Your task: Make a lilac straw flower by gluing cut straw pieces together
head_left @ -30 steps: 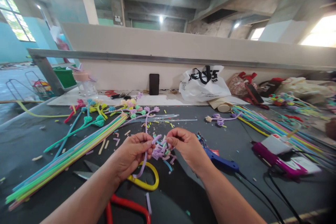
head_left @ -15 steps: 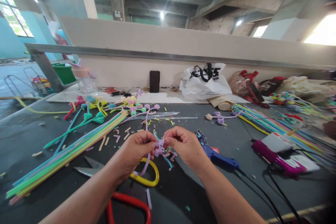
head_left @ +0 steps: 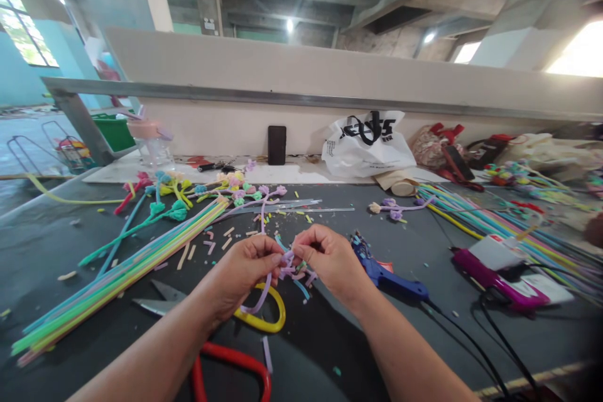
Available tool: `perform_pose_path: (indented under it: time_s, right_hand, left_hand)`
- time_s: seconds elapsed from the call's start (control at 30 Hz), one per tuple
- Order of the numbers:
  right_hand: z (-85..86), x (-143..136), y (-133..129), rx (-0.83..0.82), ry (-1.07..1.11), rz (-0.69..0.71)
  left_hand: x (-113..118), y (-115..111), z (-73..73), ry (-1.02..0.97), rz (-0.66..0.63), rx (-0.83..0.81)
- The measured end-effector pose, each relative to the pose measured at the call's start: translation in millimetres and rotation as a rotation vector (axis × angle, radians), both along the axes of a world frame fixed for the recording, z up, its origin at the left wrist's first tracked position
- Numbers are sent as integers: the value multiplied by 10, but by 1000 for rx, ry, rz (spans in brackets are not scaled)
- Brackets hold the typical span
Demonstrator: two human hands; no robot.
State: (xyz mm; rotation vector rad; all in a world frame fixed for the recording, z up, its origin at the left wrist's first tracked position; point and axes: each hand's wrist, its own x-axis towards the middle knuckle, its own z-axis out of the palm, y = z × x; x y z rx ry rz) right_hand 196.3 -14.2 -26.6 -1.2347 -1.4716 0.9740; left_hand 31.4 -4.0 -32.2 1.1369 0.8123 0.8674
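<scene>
Compared with 1 second ago, the right hand [head_left: 332,265] has moved in toward the left hand [head_left: 245,271], so the fingertips of the 2 hands now almost meet, and the lilac end that stuck up between them no longer shows. The left thumb and forefinger pinch a small lilac piece [head_left: 287,259], which sits in the gap between the 2 hands, just above the tabletop litter. The right thumb and fingertips are close together at the right edge of that piece, but the contact is too small to tell whether they pinch it. A lilac stem [head_left: 266,292] comes out below the left fingers and curves down over a yellow scissor handle [head_left: 282,314]. Just behind the fingertips lies a small heap of lilac and blue scraps [head_left: 307,279]. A red handle [head_left: 235,357] lies nearer the person, and the open blades [head_left: 157,307] show beyond the left forearm, which hides how these parts join. Left of the hands lies a bundle of coloured rods [head_left: 127,273], with fuzzy flower sprigs [head_left: 176,210] behind it. Right of the right hand lies a blue corded tool [head_left: 398,284], and farther right a magenta tool [head_left: 490,276]. A phone [head_left: 277,145] stands upright at the back, near a white bag [head_left: 367,154].
</scene>
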Motion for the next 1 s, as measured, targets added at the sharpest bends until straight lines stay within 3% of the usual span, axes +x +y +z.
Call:
perform_pose_path:
  time_s: [0.27, 0.5, 0.7, 1.0]
  right_hand:
    - [24, 12, -4, 22, -37, 46]
    - [5, 8, 6, 20, -26, 82]
    - [34, 34, -1, 12, -50, 126]
    - [51, 103, 5, 211, -256, 190]
  left_hand:
    - [-30, 10, -22, -26, -42, -99]
    - [-60, 0, -41, 52, -160, -177]
    - [-83, 20, -62, 62, -151, -160]
    - [-64, 8, -41, 61, -170, -173]
